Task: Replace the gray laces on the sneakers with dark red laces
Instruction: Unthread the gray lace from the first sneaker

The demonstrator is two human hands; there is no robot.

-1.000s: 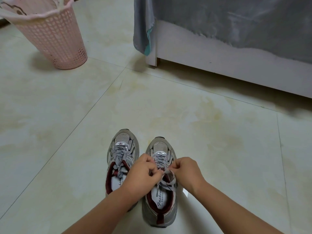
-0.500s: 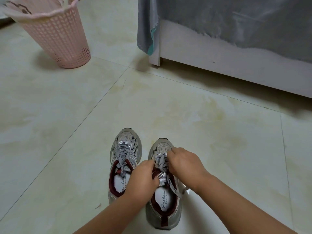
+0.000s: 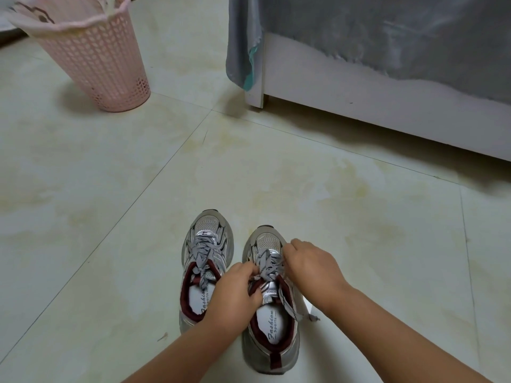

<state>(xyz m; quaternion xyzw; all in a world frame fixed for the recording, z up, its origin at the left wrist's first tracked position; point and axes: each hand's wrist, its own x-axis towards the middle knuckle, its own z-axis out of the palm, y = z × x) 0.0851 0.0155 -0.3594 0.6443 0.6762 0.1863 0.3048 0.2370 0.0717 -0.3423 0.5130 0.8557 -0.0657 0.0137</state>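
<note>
A pink perforated plastic basket (image 3: 96,62) stands at the far left on the pale, glossy tiled floor (image 3: 110,189), lined with a light bag whose edge folds over its rim. At the far right runs a white bed frame (image 3: 387,106), its corner leg resting on the floor, with a gray cover (image 3: 387,31) draped over the top and hanging down at the corner, showing a teal edge. Dark grout lines cross the floor, and faint yellowish marbling shows in the tiles.
</note>
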